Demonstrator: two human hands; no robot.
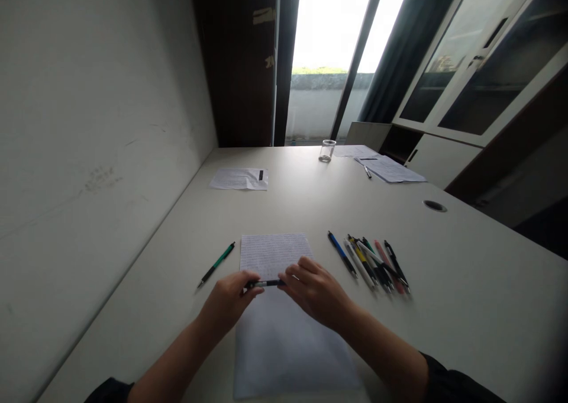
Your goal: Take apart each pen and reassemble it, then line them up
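Between my two hands a dark pen (pixel 268 283) is held level above a sheet of paper (pixel 290 344). My left hand (pixel 231 296) pinches one end of it, and my right hand (pixel 313 287) has its fingers closed on the other end. Most of both ends is hidden by the fingers. Lines of writing cover the upper part of the sheet; the lower part looks blank. A green and black pen (pixel 217 263) lies left of the paper. To the right rest a blue pen (pixel 341 254) and a loose pile of several pens (pixel 377 264).
A wall (pixel 110 154) borders the white table (pixel 155 308) on the left. Farther back are a small printed sheet (pixel 239 179), a clear glass (pixel 327 151), and stacked papers (pixel 390 169) with a pen (pixel 367 171). A round cable hole (pixel 435 206) sits at the right.
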